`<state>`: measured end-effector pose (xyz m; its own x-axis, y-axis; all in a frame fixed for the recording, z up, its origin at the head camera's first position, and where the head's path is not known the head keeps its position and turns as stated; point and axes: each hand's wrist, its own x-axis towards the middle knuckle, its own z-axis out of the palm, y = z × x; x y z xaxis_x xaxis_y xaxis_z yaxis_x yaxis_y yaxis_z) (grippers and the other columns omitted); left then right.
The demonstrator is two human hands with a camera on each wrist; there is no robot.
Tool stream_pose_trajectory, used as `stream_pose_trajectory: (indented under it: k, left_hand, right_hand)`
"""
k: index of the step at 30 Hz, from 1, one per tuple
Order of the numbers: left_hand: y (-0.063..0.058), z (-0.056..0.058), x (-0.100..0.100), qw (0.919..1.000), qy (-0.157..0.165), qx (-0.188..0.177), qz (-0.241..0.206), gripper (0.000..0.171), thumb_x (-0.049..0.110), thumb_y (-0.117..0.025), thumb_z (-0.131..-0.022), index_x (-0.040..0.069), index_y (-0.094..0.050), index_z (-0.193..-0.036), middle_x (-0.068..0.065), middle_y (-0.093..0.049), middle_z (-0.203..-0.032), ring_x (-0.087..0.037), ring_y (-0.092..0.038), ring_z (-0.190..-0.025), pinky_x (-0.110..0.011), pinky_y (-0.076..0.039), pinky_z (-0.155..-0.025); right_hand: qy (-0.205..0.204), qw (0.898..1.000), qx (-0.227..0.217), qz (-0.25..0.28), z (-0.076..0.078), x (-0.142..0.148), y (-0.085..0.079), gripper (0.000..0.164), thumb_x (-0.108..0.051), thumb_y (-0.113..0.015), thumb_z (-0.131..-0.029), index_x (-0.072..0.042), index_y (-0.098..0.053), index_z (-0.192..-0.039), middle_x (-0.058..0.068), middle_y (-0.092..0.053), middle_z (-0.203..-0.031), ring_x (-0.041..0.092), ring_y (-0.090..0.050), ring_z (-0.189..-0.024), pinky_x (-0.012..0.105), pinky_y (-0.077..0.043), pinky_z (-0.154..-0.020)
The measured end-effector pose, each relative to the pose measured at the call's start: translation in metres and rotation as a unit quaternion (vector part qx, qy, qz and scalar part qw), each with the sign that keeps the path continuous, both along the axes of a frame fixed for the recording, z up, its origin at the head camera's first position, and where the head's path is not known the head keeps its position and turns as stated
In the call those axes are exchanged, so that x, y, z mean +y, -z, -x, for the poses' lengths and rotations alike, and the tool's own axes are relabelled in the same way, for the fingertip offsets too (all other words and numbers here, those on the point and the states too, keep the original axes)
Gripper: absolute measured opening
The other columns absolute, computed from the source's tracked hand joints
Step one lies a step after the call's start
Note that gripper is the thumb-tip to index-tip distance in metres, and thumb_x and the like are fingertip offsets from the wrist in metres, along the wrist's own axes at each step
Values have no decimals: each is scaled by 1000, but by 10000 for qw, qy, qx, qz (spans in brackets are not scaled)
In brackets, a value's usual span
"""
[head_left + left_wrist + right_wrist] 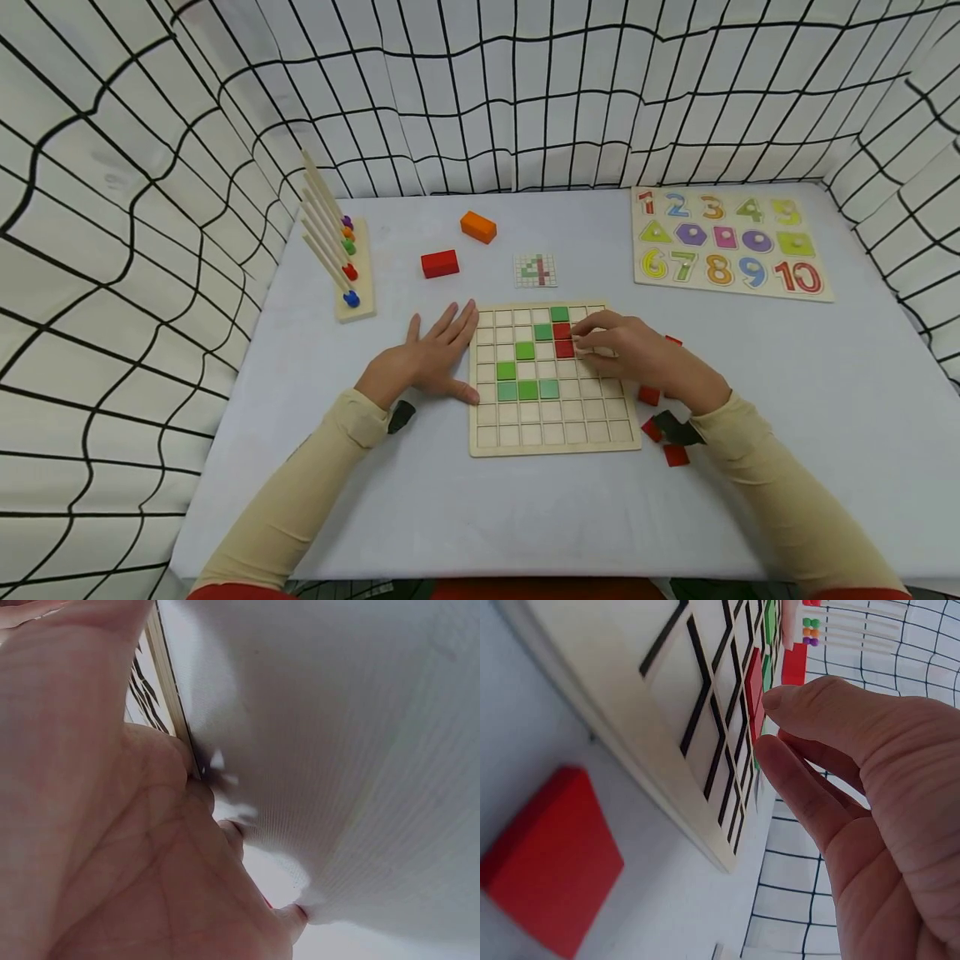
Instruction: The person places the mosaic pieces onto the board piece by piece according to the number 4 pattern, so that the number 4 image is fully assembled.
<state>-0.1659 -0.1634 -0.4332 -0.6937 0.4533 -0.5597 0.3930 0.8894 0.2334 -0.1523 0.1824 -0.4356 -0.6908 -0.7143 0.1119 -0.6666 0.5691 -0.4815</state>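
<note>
1. So, the wooden grid board (pixel 575 411) sits mid-table on a white cloth (pixel 420 517); clock directions here go from the board's centre, head view, with 12 at the far side.
2. Left hand (pixel 431 358) is at 9 o'clock, fingers straight and spread wide, thumb touching the board's edge and the index fingertip right at the 10 o'clock corner.
3. Right hand (pixel 637 354) reaches in from 3 o'clock over the board, fingers bent, only a narrow gap between thumb and index tips. Honestly can't tell if a tile is pinched in there; the right wrist camera has a bad angle on it.
4. Seven green tiles (pixel 525 350) are seated in cells: a diagonal from 12 o'clock down towards 9, then a short row running back to just below centre.
5. Two red tiles (pixel 564 348) sit on the 6 o'clock side of the topmost green one, one after the other, right by the right fingertips.
6. Loose red tiles (pixel 676 455) lie off the board, mostly around 4 o'clock, some partly covered by the right hand.
7. Further out: peg stand (pixel 365 267) at 10, red block (pixel 440 264) between 10 and 11, orange block (pixel 478 227) at 11, small pattern card (pixel 536 271) near 12, number puzzle (pixel 697 247) at 2.
</note>
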Motion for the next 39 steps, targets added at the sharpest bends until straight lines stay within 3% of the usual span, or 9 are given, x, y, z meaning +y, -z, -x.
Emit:
stream_pose_trajectory:
  k: [4,10,22,32,39]
  left_hand:
    - [-1,-1,0,10000,-14,-11,-13,137,71,-77,-86,15,14,-172,-2,23,-180,-31,21,-168,-76,11,-128]
    - [1,-2,0,10000,9,11,18,137,71,-77,-86,15,14,-172,-3,22,-181,-32,20,-169,-76,10,-128]
    - [7,2,-2,9999,-78,-72,-121,139,75,-76,-84,17,14,-172,1,24,-180,-29,23,-168,-74,13,-128]
    - [1,0,-1,10000,-22,-38,-48,136,71,-76,-87,13,14,-172,-3,23,-181,-32,21,-168,-76,11,-128]
    - [0,-1,0,10000,-2,31,-27,137,71,-77,-86,14,13,-172,-3,21,-181,-31,21,-169,-76,11,-128]
  right_hand:
    - [222,9996,-116,-154,-3,10,-5,29,-2,-82,-92,2,-79,-121,21,-69,-134,35,-74,-112,46,-64,-93]
    - [266,9995,119,-150,-5,23,-5,32,1,-84,-89,2,-80,-120,21,-71,-130,34,-74,-110,46,-65,-92]
    - [617,9967,153,-503,-8,53,-1,28,1,-85,-88,0,-81,-116,20,-71,-129,38,-72,-117,47,-64,-92]
    - [734,9956,510,-278,-13,78,2,23,4,-87,-83,0,-82,-105,18,-74,-123,32,-73,-105,43,-66,-81]
    - [1383,9883,250,-595,-17,93,3,19,2,-87,-84,-5,-82,-101,12,-71,-109,29,-65,-104,50,-63,-88]
